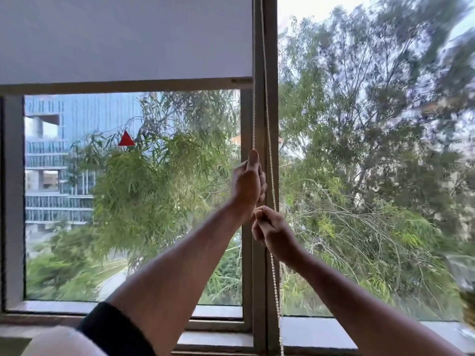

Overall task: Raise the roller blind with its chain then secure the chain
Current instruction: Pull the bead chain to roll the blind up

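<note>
A white roller blind [123,37] covers the top of the left window pane, and its bottom bar [128,82] sits about a quarter of the way down the view. A white bead chain [267,119] hangs in two strands along the grey centre mullion. My left hand [248,183] is raised and closed around the left strand, thumb pointing up. Just below and to the right, my right hand [272,229] is closed on the chain. The right strand runs on down past the sill.
The grey window frame [259,278] and the stone sill [318,330] lie below my arms. A red triangle sticker [126,139] is on the left pane. A glass object [466,291] stands blurred at the right edge. Outside are trees and a building.
</note>
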Action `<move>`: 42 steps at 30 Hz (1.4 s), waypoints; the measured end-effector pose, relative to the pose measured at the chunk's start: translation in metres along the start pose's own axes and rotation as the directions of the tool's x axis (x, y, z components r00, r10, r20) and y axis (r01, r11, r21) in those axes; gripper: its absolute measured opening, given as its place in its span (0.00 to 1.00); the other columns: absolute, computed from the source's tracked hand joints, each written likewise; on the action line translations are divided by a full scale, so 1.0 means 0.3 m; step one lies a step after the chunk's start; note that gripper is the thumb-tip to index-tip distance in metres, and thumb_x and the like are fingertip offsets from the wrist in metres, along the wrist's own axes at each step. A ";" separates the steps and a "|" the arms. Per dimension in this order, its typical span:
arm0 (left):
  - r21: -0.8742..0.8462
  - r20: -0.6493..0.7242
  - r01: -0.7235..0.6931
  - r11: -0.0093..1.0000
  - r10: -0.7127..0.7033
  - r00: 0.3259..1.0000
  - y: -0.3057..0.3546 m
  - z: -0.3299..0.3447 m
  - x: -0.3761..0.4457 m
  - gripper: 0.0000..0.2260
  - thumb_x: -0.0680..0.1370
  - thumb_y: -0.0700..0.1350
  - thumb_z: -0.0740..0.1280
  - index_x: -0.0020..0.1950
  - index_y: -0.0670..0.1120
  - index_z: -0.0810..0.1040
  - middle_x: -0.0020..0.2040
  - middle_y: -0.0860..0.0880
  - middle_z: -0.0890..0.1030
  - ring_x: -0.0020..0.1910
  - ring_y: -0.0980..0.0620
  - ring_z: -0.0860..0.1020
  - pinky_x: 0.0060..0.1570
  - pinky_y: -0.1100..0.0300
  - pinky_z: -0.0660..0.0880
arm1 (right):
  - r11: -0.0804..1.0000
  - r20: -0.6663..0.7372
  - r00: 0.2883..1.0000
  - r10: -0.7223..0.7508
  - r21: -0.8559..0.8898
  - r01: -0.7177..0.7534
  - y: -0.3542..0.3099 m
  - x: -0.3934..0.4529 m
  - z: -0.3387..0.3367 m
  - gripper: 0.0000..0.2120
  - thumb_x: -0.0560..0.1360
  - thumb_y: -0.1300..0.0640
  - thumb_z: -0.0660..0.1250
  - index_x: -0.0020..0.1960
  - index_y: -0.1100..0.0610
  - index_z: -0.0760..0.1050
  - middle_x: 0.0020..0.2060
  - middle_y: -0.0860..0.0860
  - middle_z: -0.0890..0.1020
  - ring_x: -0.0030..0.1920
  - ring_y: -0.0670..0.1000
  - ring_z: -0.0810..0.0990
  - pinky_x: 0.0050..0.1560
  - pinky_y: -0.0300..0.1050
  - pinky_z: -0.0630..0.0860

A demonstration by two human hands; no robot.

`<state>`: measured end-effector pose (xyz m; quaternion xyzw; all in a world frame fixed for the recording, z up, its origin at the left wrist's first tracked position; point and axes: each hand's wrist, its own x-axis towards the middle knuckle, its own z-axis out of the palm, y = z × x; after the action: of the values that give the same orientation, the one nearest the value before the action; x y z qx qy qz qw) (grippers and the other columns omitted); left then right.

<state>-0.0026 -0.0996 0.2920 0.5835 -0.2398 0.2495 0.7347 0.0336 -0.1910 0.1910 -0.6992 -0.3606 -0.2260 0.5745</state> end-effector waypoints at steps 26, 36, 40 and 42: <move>0.169 0.149 0.082 0.982 -0.108 0.983 -0.255 -0.187 -0.153 0.20 0.86 0.50 0.49 0.41 0.46 0.72 0.31 0.49 0.75 0.25 0.57 0.72 0.26 0.66 0.70 | 0.831 -0.050 0.995 0.091 0.555 -0.048 -0.230 0.165 0.060 0.16 0.86 0.59 0.56 0.41 0.51 0.72 0.23 0.44 0.68 0.20 0.43 0.60 0.20 0.34 0.59; 0.065 0.088 0.095 0.993 -0.100 0.991 0.108 -0.091 0.094 0.23 0.84 0.60 0.52 0.46 0.44 0.75 0.30 0.51 0.79 0.29 0.53 0.76 0.31 0.61 0.75 | 0.943 -0.137 0.991 -0.006 0.329 0.051 -0.167 0.077 0.084 0.22 0.87 0.61 0.54 0.37 0.49 0.71 0.24 0.45 0.67 0.21 0.41 0.61 0.19 0.35 0.59; 0.045 0.128 0.201 0.979 -0.205 0.970 0.170 0.000 0.098 0.24 0.82 0.65 0.52 0.33 0.51 0.67 0.23 0.55 0.67 0.19 0.57 0.62 0.21 0.66 0.58 | 0.961 -0.120 0.992 -0.034 0.268 0.065 -0.134 0.079 0.094 0.22 0.85 0.66 0.54 0.36 0.48 0.70 0.24 0.41 0.66 0.23 0.40 0.60 0.22 0.34 0.58; 0.055 0.081 0.207 0.977 -0.211 0.974 0.158 0.023 0.088 0.25 0.82 0.65 0.53 0.30 0.51 0.64 0.23 0.54 0.66 0.18 0.57 0.59 0.20 0.69 0.55 | 0.970 -0.108 0.993 -0.051 0.230 0.075 -0.116 0.073 0.087 0.20 0.85 0.64 0.55 0.37 0.48 0.69 0.24 0.41 0.66 0.24 0.40 0.59 0.23 0.34 0.58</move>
<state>-0.0135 -0.0948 0.3454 0.6325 -0.2029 0.1508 0.7322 0.0184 -0.1576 0.2230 -0.6026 -0.3770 -0.2351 0.6629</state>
